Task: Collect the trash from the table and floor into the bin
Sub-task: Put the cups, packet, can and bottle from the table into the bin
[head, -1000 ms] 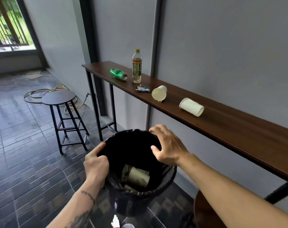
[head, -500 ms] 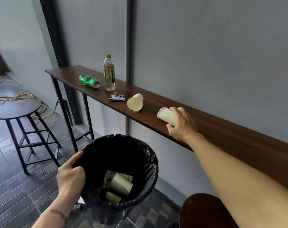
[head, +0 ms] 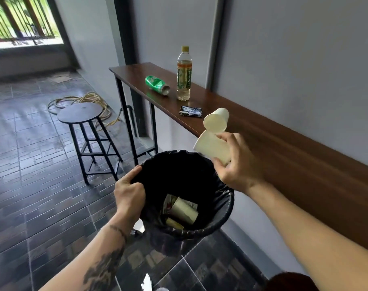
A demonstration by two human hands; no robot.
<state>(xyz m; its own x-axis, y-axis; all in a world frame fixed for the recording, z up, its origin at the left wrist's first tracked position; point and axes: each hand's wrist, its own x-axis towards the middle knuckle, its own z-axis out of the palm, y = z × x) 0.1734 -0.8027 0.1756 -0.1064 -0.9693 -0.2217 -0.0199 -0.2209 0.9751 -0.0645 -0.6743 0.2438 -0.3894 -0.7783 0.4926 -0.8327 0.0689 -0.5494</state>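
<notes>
My right hand (head: 236,164) grips a white paper cup (head: 211,147) above the far right rim of the black-lined bin (head: 223,223). My left hand (head: 129,195) holds the bin's left rim. Inside the bin lie a paper cup (head: 183,211) and other scraps. On the brown wall table (head: 283,148) a second paper cup (head: 216,120) lies on its side, with a dark packet (head: 190,111), a tea bottle (head: 184,75) standing upright and a crushed green can (head: 157,85) farther left.
A round black stool (head: 80,113) stands left of the table on the tiled floor, with a coiled hose (head: 84,100) behind it. A white scrap (head: 146,283) lies on the floor near me. Another stool's dark seat (head: 292,282) shows at bottom right.
My right hand took the paper cup off the table and carried it back over the bin. My left hand kept its hold on the rim.
</notes>
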